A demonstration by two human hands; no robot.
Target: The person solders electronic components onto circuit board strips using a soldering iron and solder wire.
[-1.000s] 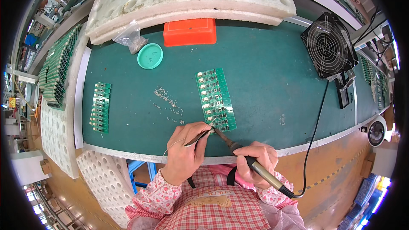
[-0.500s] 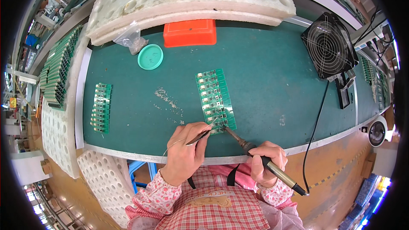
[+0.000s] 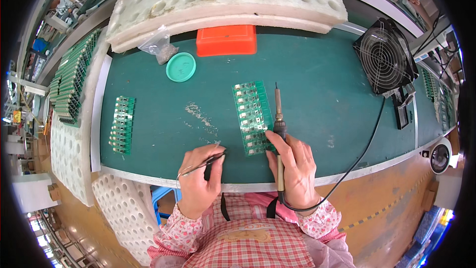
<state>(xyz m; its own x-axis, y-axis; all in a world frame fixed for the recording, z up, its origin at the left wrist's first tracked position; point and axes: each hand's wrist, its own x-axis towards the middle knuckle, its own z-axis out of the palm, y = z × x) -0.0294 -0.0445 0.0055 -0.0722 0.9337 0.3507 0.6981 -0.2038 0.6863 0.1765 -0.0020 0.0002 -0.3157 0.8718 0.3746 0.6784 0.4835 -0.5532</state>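
Note:
A green circuit board panel [image 3: 248, 114] with rows of small parts lies on the green work mat [image 3: 317, 94]. My right hand [image 3: 296, 171] holds a soldering iron [image 3: 278, 104], its tip pointing away from me beside the panel. The thumb and index finger of that hand reach the panel's lower right edge and seem to touch it. My left hand [image 3: 199, 173] is closed around dark tweezers [image 3: 210, 160], apart from the panel on its left. A thin wire curves by the left hand's palm. Small silvery bits [image 3: 201, 119] are scattered beyond that hand.
Another board panel [image 3: 122, 125] lies at the left. Farther back are a teal round lid [image 3: 181, 67], a clear bag [image 3: 161, 47] and a red bin [image 3: 226, 40]. Foam blocks [image 3: 223, 7] line the back. At the right stands a black fan [image 3: 384, 57]. The iron's cord [image 3: 364, 151] trails across the mat.
The iron's tip has lifted off the panel and swung to point away from me. My right hand moved left to the panel's edge. My left hand drew back leftward with the tweezers.

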